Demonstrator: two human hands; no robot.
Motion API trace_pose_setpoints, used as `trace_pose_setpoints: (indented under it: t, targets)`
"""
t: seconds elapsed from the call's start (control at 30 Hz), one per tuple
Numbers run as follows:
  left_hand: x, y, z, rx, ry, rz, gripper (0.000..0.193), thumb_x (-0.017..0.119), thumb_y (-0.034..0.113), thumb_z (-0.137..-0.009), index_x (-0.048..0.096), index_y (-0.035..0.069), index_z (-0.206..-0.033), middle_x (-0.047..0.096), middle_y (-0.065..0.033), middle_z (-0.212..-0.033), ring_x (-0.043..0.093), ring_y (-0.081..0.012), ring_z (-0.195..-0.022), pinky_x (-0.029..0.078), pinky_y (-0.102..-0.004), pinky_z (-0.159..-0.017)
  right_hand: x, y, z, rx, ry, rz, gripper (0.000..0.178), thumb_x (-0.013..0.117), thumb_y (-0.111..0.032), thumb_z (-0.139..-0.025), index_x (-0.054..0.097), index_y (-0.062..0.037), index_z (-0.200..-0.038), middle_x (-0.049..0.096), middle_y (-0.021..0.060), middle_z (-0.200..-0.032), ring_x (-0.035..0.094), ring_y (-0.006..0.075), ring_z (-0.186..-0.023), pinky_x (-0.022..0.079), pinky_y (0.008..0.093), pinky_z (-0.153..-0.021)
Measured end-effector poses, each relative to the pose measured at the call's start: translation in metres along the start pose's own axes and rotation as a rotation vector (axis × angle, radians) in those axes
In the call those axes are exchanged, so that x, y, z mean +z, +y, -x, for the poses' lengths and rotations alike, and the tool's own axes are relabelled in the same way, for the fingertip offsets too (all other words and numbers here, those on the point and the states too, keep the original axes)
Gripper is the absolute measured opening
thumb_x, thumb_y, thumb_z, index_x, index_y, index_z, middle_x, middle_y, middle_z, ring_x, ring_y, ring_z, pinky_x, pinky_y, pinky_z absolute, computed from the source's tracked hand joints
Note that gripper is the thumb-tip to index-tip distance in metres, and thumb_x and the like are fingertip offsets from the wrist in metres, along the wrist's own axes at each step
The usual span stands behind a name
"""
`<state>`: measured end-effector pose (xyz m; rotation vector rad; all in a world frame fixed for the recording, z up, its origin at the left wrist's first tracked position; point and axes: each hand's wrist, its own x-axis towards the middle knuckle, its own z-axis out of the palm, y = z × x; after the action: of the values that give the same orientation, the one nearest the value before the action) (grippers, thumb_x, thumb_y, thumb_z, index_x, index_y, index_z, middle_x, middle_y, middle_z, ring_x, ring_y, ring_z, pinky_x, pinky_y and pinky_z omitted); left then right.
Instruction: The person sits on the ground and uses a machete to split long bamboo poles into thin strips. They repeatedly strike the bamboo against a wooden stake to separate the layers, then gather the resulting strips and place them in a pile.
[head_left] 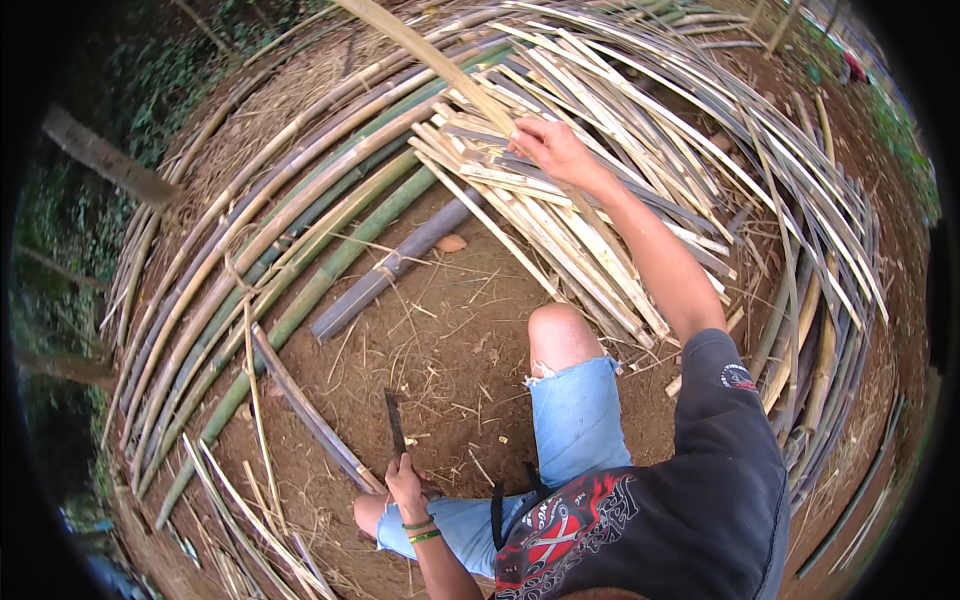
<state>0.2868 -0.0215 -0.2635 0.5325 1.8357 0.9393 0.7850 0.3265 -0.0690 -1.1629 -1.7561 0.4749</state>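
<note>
My left hand (406, 484), with bands at the wrist, is closed round the handle of a dark-bladed knife (396, 424). Its blade points away from me over the soil, near my bent left knee. Stretched far forward, my right hand (556, 152) pinches the near end of a long, flat, pale bamboo strip (440, 62). That strip slants up and to the left, past the top edge of the view. Under and beside my right hand lies a heap of split bamboo strips (560, 225), pale and dark grey.
Long whole bamboo poles (330, 265), green and tan, lie in a bundle on the left. A short grey pole (395, 265) rests ahead of me. More poles and strips (815, 330) curve along the right. Tree trunks (110, 160) stand at far left.
</note>
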Motion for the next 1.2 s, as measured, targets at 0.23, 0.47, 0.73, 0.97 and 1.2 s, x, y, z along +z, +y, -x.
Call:
trace_pose_setpoints:
  t: [0.23,0.47,0.73,0.97,1.2]
  targets:
    - [0.005,0.005,0.013,-0.019,-0.005,0.160,0.021,0.057,0.017,-0.099,0.050,0.003,-0.113,0.052,-0.0020,-0.066,0.052,-0.0122,-0.051,0.044,-0.0280,-0.043,0.073,-0.139,-0.059,-0.155,-0.200,-0.276,0.026,0.056,-0.018,-0.102,0.067,0.0013,-0.114,0.072,0.0043,-0.093,0.064,0.0111,-0.084,0.052,0.0279,-0.078]
    - [-0.001,0.002,0.025,0.027,-0.161,0.524,0.042,0.053,0.016,-0.102,0.040,0.013,-0.141,0.060,-0.0057,-0.083,0.061,-0.0156,-0.065,0.052,-0.0300,-0.057,0.213,-0.237,-0.011,-0.710,-0.167,-0.290,0.029,0.068,-0.012,-0.089,0.069,-0.0084,-0.118,0.074,0.0120,-0.099,0.073,0.0246,-0.085,0.059,0.0333,-0.073]
    - [-0.037,0.019,0.032,-0.083,-0.620,0.997,0.090,0.024,0.078,-0.093,0.061,-0.002,-0.116,0.063,-0.0210,-0.109,0.058,-0.0352,-0.108,0.044,-0.0459,-0.100,0.332,-0.217,0.088,-0.930,-0.308,-0.141,0.042,0.064,-0.006,-0.079,0.067,-0.0175,-0.119,0.065,0.0069,-0.121,0.063,0.0261,-0.112,0.057,0.0372,-0.092]
    - [-0.040,0.031,0.040,-0.021,-0.601,0.988,0.086,0.026,0.075,-0.095,0.061,-0.002,-0.115,0.063,-0.0181,-0.111,0.057,-0.0310,-0.110,0.046,-0.0391,-0.096,0.362,-0.151,0.157,-0.752,-0.421,-0.011,0.046,0.067,-0.007,-0.078,0.068,-0.0247,-0.120,0.055,0.0068,-0.104,0.061,0.0277,-0.097,0.055,0.0381,-0.081]
    - [-0.020,0.024,0.032,-0.002,-0.537,0.757,0.041,0.053,0.041,-0.100,0.063,0.003,-0.114,0.066,-0.0120,-0.113,0.061,-0.0210,-0.102,0.049,-0.0332,-0.088,0.357,-0.139,0.188,-0.575,-0.480,-0.020,0.044,0.068,-0.005,-0.080,0.069,-0.0242,-0.120,0.059,0.0048,-0.100,0.060,0.0277,-0.092,0.054,0.0406,-0.079]
